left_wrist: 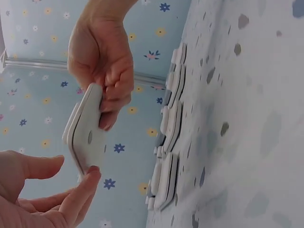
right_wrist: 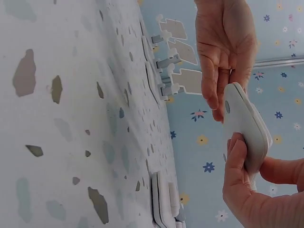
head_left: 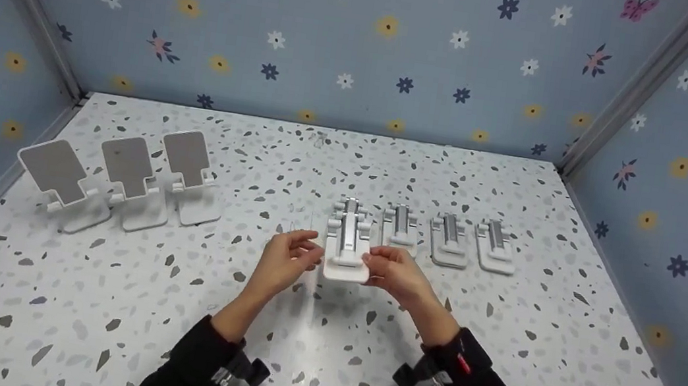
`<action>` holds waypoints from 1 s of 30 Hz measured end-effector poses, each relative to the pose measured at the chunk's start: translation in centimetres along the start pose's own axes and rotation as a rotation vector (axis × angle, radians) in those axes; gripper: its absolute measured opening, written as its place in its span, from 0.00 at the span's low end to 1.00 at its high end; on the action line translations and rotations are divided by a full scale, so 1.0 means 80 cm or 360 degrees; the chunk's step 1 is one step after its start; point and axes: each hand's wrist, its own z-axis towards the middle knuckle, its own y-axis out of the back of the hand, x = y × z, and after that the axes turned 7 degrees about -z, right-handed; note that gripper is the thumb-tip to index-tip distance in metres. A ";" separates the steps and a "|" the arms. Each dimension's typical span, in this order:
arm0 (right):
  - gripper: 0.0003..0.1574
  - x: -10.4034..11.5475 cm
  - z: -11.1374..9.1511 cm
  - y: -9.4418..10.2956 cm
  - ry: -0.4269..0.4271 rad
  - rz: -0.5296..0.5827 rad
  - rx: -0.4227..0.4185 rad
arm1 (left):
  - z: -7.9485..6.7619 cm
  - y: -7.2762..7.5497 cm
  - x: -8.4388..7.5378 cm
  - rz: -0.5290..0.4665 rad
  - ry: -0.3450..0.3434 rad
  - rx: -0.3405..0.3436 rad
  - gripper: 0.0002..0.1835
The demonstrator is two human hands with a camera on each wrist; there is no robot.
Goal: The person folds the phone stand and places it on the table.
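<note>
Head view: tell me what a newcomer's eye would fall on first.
The eye would probably land first on the folded white stand with a silvery hinged arm, raised mid-table in the right hand, with the left hand close beside it. Next come three opened white stands with flat grey panels, standing on the left of the speckled white tabletop. Behind everything, a light-blue wall with flowers and butterflies stands out.

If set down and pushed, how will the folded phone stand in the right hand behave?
The folded phone stand should stay stiff: its base plate shows no bending. Its flat underside suggests it won't roll or tip easily. The hinges might let parts swing if nudged.
</note>
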 end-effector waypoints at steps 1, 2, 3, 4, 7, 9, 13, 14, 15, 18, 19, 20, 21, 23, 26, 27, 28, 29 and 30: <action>0.10 -0.002 0.000 0.000 -0.0018 -0.0009 0.0016 | 0.003 0.006 0.000 0.0095 -0.0012 -0.0039 0.19; 0.08 -0.005 0.000 -0.001 -0.0038 -0.0018 0.0027 | 0.007 0.012 0.001 0.0182 -0.0023 -0.0081 0.19; 0.07 -0.007 0.000 -0.001 -0.0060 -0.0021 0.0036 | 0.011 0.019 0.001 0.0257 -0.0039 -0.0125 0.19; 0.06 -0.009 0.000 -0.002 -0.0082 -0.0024 0.0042 | 0.016 0.026 0.002 0.0329 -0.0056 -0.0171 0.19; 0.05 -0.016 0.000 -0.003 -0.0138 -0.0055 0.0055 | 0.031 0.050 0.001 0.0466 -0.0125 -0.0326 0.19; 0.06 -0.019 0.001 -0.004 -0.0169 -0.0082 0.0063 | 0.042 0.068 0.000 0.0514 -0.0187 -0.0435 0.18; 0.09 -0.025 0.003 -0.008 -0.0219 -0.0161 0.0069 | 0.060 0.101 -0.003 0.0662 -0.0253 -0.0629 0.19; 0.09 -0.026 0.004 -0.009 -0.0234 -0.0172 0.0067 | 0.064 0.109 -0.004 0.0703 -0.0251 -0.0668 0.20; 0.10 -0.028 0.004 -0.011 -0.0252 -0.0182 0.0060 | 0.068 0.117 -0.004 0.0734 -0.0232 -0.0704 0.21; 0.10 -0.032 0.007 -0.013 -0.0294 -0.0222 0.0039 | 0.079 0.138 -0.007 0.0825 -0.0156 -0.0811 0.23; 0.11 -0.033 0.007 -0.014 -0.0309 -0.0234 0.0031 | 0.083 0.144 -0.008 0.0844 -0.0131 -0.0850 0.23; 0.11 -0.034 0.008 -0.015 -0.0318 -0.0251 0.0024 | 0.086 0.151 -0.009 0.0856 -0.0106 -0.0885 0.24; 0.11 -0.035 0.009 -0.015 -0.0327 -0.0265 0.0017 | 0.090 0.156 -0.010 0.0869 -0.0080 -0.0914 0.25; 0.12 -0.037 0.010 -0.016 -0.0341 -0.0297 0.0002 | 0.096 0.167 -0.010 0.0882 -0.0049 -0.0948 0.30; 0.13 -0.039 0.011 -0.017 -0.0359 -0.0317 -0.0012 | 0.104 0.180 -0.007 0.0888 -0.0005 -0.0952 0.35; 0.13 -0.040 0.012 -0.018 -0.0366 -0.0325 -0.0012 | 0.106 0.183 -0.005 0.0891 0.0009 -0.0953 0.37; 0.13 -0.040 0.012 -0.018 -0.0370 -0.0335 -0.0017 | 0.109 0.185 -0.002 0.0885 0.0024 -0.0953 0.38; 0.13 -0.041 0.012 -0.018 -0.0371 -0.0342 -0.0020 | 0.111 0.187 0.000 0.0881 0.0045 -0.0954 0.38; 0.13 -0.042 0.012 -0.018 -0.0373 -0.0355 -0.0023 | 0.113 0.188 0.003 0.0876 0.0063 -0.0959 0.38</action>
